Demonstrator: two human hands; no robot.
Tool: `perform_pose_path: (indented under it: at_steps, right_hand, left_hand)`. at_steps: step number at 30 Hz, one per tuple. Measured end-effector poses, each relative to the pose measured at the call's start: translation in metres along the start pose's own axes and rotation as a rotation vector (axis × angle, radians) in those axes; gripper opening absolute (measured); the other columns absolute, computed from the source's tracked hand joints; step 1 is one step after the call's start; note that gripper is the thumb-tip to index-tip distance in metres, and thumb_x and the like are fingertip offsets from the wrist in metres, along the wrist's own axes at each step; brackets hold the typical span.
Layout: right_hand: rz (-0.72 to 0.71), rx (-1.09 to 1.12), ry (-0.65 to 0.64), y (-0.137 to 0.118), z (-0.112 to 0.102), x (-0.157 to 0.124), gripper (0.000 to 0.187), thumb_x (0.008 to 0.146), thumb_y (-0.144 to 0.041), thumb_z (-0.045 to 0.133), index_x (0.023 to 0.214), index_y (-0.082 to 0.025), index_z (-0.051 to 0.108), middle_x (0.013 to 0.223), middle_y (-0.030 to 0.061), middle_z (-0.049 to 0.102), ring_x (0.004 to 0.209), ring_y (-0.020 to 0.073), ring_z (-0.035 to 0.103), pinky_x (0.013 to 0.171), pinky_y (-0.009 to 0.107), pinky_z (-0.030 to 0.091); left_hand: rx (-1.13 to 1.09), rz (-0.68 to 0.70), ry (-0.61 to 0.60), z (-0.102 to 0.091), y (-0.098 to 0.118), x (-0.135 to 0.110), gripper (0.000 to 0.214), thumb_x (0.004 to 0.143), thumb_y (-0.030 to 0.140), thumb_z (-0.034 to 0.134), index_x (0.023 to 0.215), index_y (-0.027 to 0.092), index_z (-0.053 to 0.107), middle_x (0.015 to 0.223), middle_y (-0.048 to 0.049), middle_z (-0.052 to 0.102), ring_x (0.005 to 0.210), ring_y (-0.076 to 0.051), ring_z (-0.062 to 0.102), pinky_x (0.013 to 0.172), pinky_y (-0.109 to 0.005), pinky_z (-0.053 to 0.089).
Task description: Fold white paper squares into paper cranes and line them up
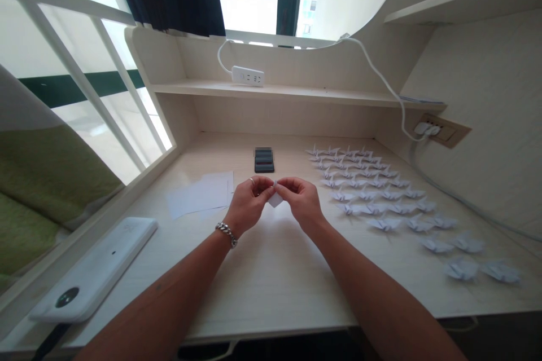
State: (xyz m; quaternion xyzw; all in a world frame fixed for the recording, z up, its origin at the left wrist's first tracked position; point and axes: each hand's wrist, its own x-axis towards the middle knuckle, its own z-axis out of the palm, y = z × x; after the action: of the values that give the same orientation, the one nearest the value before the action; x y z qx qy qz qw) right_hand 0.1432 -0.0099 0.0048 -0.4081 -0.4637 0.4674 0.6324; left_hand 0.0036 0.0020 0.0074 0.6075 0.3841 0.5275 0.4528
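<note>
A small piece of folded white paper [275, 200] is pinched between my two hands above the middle of the desk. My left hand [249, 201], with a ring and a chain bracelet at the wrist, grips its left side between thumb and fingers. From the right, my right hand [302, 198] pinches the same paper near its top. The lower part of the paper hangs as a pointed flap below my thumbs. Rows of folded white paper cranes [372, 194] stand to the right of my right hand. Flat white paper sheets [201, 194] lie left of my left hand.
Beyond my hands lies a dark, partly blurred object [264, 159]. A white device [99, 268] with a round dark display and black cable rests at the desk's left. A power strip [248, 76] sits on the shelf [296, 92]; a white cable runs to the wall outlet [444, 130].
</note>
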Motion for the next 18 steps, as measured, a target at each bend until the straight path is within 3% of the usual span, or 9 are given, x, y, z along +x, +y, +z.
perform_pose_path:
  at_steps: [14, 18]
  right_hand:
    - [0.031, 0.083, 0.006, 0.0040, 0.0006, 0.0023, 0.022, 0.061, -0.029, 0.081, 0.075, -0.015, 0.072, 0.069, 0.0016, 0.071, 0.063, 0.0146, 0.062, 0.064, 0.029, 0.050]
    - [0.043, 0.081, 0.017, 0.0019, 0.0017, 0.0007, 0.023, 0.059, -0.028, 0.081, 0.075, -0.015, 0.071, 0.069, 0.0011, 0.070, 0.064, 0.0145, 0.062, 0.064, 0.029, 0.050]
  left_hand:
    - [0.022, 0.045, 0.020, 0.0007, -0.0059, 0.0006, 0.024, 0.076, 0.031, 0.074, 0.095, 0.015, 0.072, 0.076, -0.0041, 0.069, 0.067, -0.014, 0.061, 0.063, -0.026, 0.049]
    - [0.016, 0.058, 0.014, 0.0004, -0.0012, -0.0002, 0.037, 0.076, 0.027, 0.074, 0.111, 0.017, 0.068, 0.075, -0.0011, 0.066, 0.068, -0.013, 0.061, 0.062, -0.025, 0.049]
